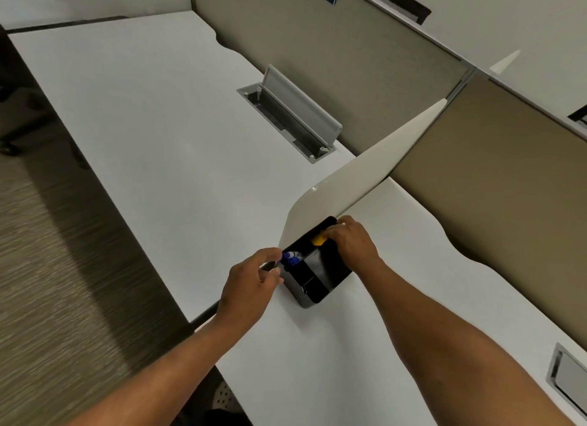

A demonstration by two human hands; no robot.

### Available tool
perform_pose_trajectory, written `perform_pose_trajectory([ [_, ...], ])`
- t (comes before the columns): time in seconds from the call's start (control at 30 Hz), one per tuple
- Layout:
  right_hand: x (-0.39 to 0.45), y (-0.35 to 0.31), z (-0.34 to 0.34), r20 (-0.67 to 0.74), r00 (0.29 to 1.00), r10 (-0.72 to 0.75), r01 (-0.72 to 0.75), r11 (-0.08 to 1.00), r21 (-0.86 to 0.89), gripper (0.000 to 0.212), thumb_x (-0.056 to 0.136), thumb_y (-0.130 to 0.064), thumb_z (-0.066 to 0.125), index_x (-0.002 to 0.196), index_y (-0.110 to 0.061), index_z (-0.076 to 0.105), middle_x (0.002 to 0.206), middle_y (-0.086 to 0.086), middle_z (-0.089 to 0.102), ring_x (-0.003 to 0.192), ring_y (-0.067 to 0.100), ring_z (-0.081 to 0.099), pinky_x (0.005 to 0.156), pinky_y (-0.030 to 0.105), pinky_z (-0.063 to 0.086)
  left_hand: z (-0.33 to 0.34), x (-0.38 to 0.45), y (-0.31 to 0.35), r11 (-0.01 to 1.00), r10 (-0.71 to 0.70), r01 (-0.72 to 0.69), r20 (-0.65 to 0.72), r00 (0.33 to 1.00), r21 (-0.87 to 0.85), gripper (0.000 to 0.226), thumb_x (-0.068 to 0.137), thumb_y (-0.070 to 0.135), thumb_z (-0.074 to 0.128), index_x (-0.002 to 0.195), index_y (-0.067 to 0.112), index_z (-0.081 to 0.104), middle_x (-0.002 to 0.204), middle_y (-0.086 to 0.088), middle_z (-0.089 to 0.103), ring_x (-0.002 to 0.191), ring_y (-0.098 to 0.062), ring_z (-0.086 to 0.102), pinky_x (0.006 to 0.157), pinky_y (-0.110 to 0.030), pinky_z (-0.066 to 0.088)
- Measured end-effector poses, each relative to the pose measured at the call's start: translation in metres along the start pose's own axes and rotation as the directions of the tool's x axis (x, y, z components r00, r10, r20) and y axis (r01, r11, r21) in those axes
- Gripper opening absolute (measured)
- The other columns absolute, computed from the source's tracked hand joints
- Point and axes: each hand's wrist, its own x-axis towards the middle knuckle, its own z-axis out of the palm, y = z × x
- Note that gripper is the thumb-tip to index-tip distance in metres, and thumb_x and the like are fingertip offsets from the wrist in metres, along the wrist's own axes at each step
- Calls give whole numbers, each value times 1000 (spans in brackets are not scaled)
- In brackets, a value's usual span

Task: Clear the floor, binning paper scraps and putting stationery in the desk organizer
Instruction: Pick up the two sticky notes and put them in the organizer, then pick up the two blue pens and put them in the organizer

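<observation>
1. While the carpet [47, 267] runs down the left side with no scrap or pen showing on it, the left desk [143, 124] beside it carries an open cable hatch [286, 114] near the partition [349, 60].
2. At the desk's near corner the left hand [251, 286] has thumb and forefinger curled in a pinch on the blue-capped markers [292, 258], with a dark end (perhaps a marker barrel; I cannot tell) showing under the fingers.
3. These markers sit at the organizer's left end, caps up, seemingly in its corner compartment.
4. My guess is that they are light, stiff and smooth, so a pinch on the barrel just below the cap should steer them best, since a cap alone might pull off.
5. Against the white divider [365, 174] stands the black organizer [320, 276], on the right desk [413, 298]; it looks like rigid, light plastic that could slide if pushed.
6. Over its far right end the right hand [352, 244] is curled round a yellow item [317, 239], which is mostly hidden, so what it is stays unclear.
7. Judging from this, stationery is going in now, while the bin is out of view.
</observation>
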Motion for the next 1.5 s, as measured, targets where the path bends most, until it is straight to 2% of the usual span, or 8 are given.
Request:
perform_pose_trajectory([
  [0.27,9,-6,6,48,998,38,-37,999,-7,43,99,-3,60,128,-32,72,129,-2,71,126,26,53,99,37,48,-5,-18,-3,999,-17,18,-26,1000,35,30,101,16,62,126,33,66,106,22,74,90,3,75,82,-16,60],
  [0.47,-20,-18,2,-99,959,267,-222,917,332,51,98,1,52,144,-19,60,139,11,64,129,31,52,108,38,45,1,-42,4,997,23,-18,-71,997,79,30,102,16,61,126,34,66,117,20,71,98,0,74,83,-16,60],
  [0.6,-69,-57,-3,-257,951,170,-28,878,477,36,106,-22,52,140,-12,60,141,9,63,131,31,52,113,44,43,6,-73,8,977,110,-80,-146,983,197,35,103,20,61,135,33,61,127,15,66,110,-2,64,87,-7,54],
  [0.8,-130,-118,-7,-341,934,-102,217,923,319,50,107,-46,45,147,-19,53,154,5,52,144,29,42,119,44,35,12,-136,14,895,236,-81,-312,920,438,41,104,26,60,144,28,55,155,9,50,148,-8,38,112,-6,18],
  [0.87,-146,-141,-10,-346,922,-174,279,919,280,57,107,-54,37,153,-21,46,161,5,44,151,30,34,123,47,31,11,-163,9,872,256,-54,-359,898,486,43,104,28,59,146,26,54,160,7,45,155,-12,28,122,-18,18],
  [1.03,-181,-209,-3,-347,868,-355,444,868,222,65,106,-62,26,157,-24,38,167,4,36,157,30,26,126,50,27,-5,-246,-28,776,218,180,-525,822,604,57,104,42,51,158,28,37,173,0,20,163,-26,5,130,-58,10],
  [1.23,-240,-317,34,-297,714,-634,698,676,235,56,109,-52,35,156,-23,38,163,3,40,154,27,30,125,49,30,-37,-373,-100,689,55,512,-742,668,512,67,102,55,44,162,34,23,175,0,8,163,-30,-1,128,-63,8],
  [1.5,-366,-468,84,-107,426,-898,894,401,199,55,106,-47,34,151,-17,42,157,8,43,150,31,33,122,54,32,-36,-566,-190,609,-162,772,-923,348,184,72,102,61,43,163,32,20,175,-2,5,162,-32,-2,126,-67,10],
])
